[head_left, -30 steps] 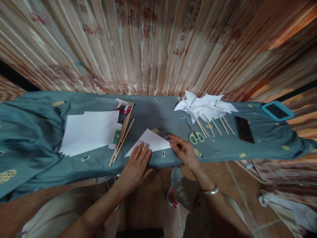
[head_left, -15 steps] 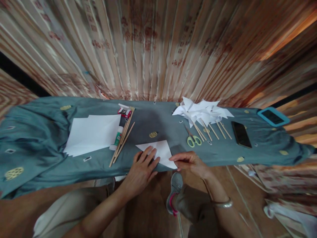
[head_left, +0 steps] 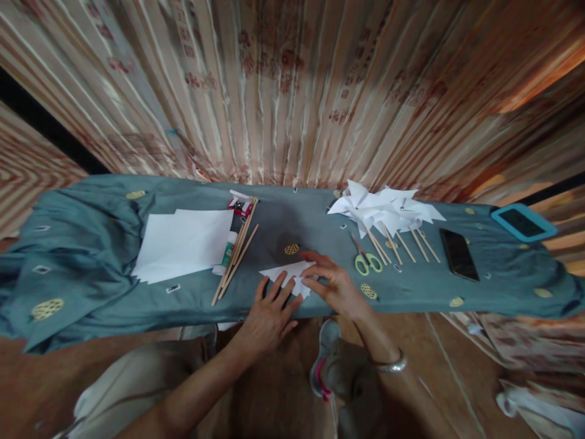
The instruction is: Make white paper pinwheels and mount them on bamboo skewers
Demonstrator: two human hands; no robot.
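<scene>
A folded piece of white paper (head_left: 280, 269) lies at the front edge of the cloth-covered table, a long point of it toward the left. My left hand (head_left: 270, 312) rests flat on its lower part, fingers spread, pressing it down. At the paper's right side my right hand (head_left: 337, 286) has the edge between thumb and fingers, turned over toward the left. The fingertips partly cover the fold. Right of this hand are scissors (head_left: 368, 263) with light green handles.
Left are a stack of white paper (head_left: 183, 244), a glue stick (head_left: 226, 251), wooden sticks (head_left: 238, 257) and a small red box (head_left: 240, 204) of tiny metal items. Several paper pinwheels (head_left: 384, 207), a dark phone (head_left: 458, 253) and a blue-framed tablet (head_left: 523, 222) lie to the right.
My right hand has moved up and left, carrying the paper's right corner over, so the piece looks smaller. My left hand stays flat on it. The view has shifted slightly.
</scene>
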